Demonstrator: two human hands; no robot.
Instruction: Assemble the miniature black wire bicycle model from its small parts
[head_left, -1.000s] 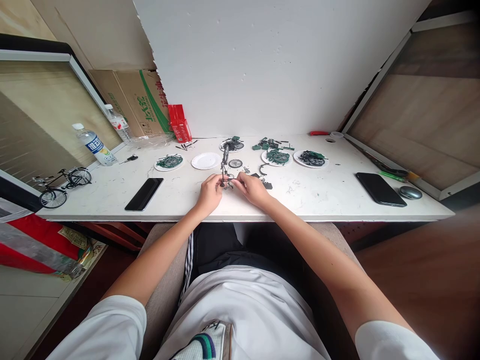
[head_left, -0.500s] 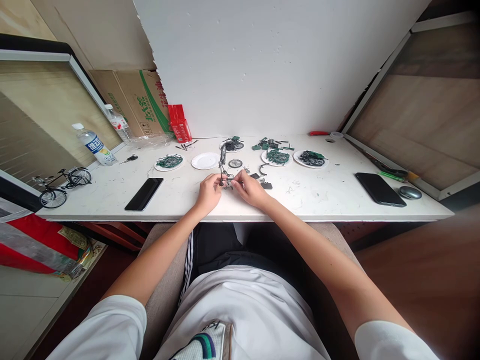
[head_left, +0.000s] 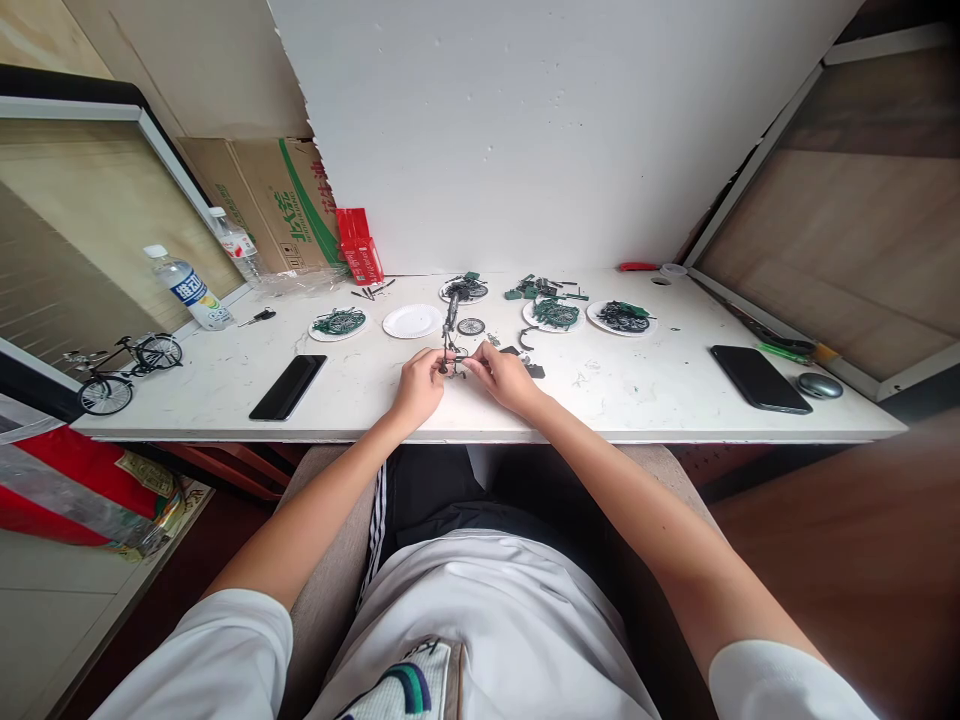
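Between my hands, near the middle of the white table, stands a partly built black model bicycle (head_left: pixel 452 325), its wheel pointing away from me. The fingers of my left hand (head_left: pixel 421 385) pinch its near left side. My right hand (head_left: pixel 506 378) has thumb and fingertips closed at its right side, on the dark frame parts. A loose black wheel (head_left: pixel 471 326) lies just beyond my right hand. Dark flat parts (head_left: pixel 534 370) rest beside that hand, partly covered by it. Behind the model is a paper plate (head_left: pixel 444 293) with dark parts.
An empty white plate (head_left: pixel 412 321) and plates of green and black parts (head_left: pixel 339 322) (head_left: pixel 555 314) (head_left: pixel 622 317) line the back. Phones (head_left: pixel 289 388) (head_left: pixel 760 378) lie left and right. A finished model bicycle (head_left: pixel 129 368), bottles (head_left: pixel 191 288) and a red box (head_left: pixel 360 246) stand left.
The model's upright wheel has tilted slightly to the right. Both hands stay in nearly the same place, still at the model.
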